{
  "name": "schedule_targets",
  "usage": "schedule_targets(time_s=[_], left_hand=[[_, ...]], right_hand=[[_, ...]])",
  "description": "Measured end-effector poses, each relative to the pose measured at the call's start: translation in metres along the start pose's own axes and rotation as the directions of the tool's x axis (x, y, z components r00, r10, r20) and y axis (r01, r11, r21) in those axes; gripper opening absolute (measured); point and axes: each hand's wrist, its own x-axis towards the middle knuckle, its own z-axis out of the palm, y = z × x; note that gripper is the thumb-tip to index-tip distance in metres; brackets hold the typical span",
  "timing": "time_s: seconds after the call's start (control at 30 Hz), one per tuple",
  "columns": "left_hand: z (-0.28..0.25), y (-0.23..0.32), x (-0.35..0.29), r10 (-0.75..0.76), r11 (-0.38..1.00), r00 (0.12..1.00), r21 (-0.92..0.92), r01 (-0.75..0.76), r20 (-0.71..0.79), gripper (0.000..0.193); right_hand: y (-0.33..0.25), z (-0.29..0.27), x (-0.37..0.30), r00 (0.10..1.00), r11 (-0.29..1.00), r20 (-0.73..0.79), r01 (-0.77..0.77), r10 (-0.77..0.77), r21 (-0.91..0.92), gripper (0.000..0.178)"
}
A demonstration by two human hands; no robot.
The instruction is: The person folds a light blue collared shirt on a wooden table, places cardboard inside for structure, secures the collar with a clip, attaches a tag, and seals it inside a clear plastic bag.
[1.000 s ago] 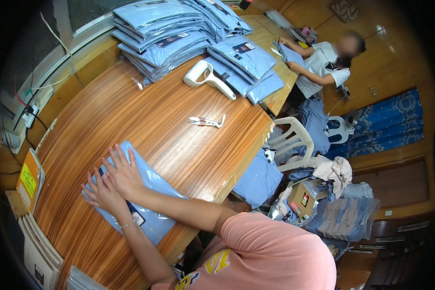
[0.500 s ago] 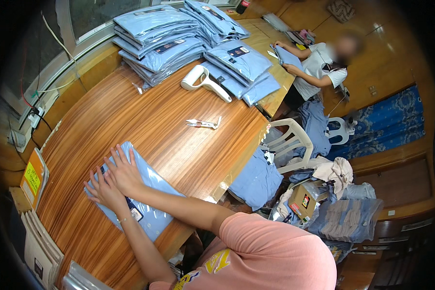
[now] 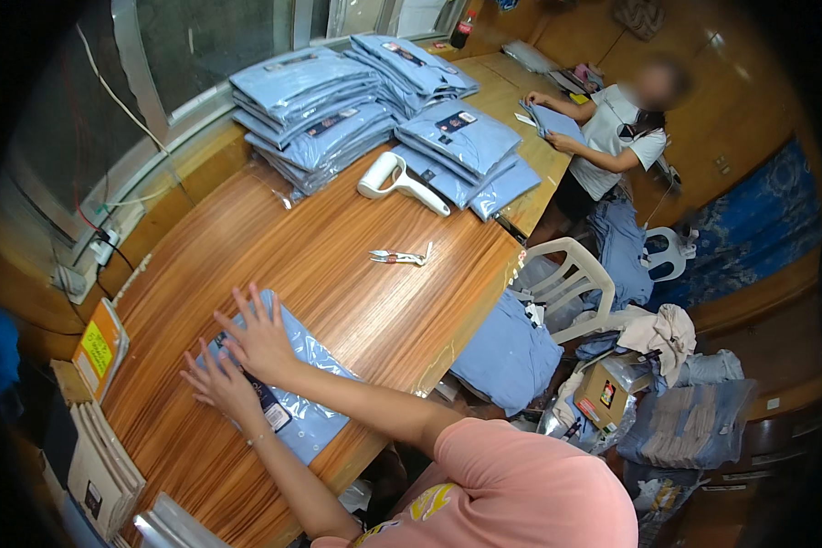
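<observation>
A folded light-blue shirt in a clear plastic bag (image 3: pixel 315 402) lies flat on the wood-grain table, with a dark label at its middle. My left hand (image 3: pixel 224 391) is spread over the shirt's near-left side, its fingers reaching past the edge toward the table. Beside it, my right hand (image 3: pixel 265 342) is stretched out over the upper end of the bag, fingers apart. Neither hand grips anything. Whether the palms press on the plastic or hover just above it, I cannot tell.
Stacks of bagged blue shirts (image 3: pixel 310 119) fill the table's far end. In front lie a white-handled lint roller (image 3: pixel 402 183) and small thread snips (image 3: pixel 398 258). A co-worker (image 3: pixel 626 137) handles a blue garment beyond. A white chair (image 3: pixel 580 283) and a carton (image 3: pixel 600 397) stand at right.
Both hands were close together, the right overlapping the left on the bag. Now they are spread apart with fingers raised more. The whole view has shifted slightly.
</observation>
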Motion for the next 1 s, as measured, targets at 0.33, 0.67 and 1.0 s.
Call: schedule_targets(time_s=[0.33,0.67,1.0], left_hand=[[0.014,-0.009,-0.006,-0.047,0.989,0.992,0.143,0.031,0.113,0.051],[0.016,-0.008,-0.005,-0.026,0.987,0.995,0.161,0.011,0.095,0.052],[0.013,-0.004,-0.005,-0.042,0.988,0.993,0.155,0.024,0.114,0.050]], right_hand=[[0.005,0.015,-0.004,0.993,1.000,0.114,-0.026,0.028,-0.015,0.044],[0.007,0.017,-0.004,0.996,0.999,0.083,-0.008,0.011,-0.045,0.043],[0.008,0.018,-0.008,0.998,0.999,0.063,-0.019,0.022,-0.037,0.043]])
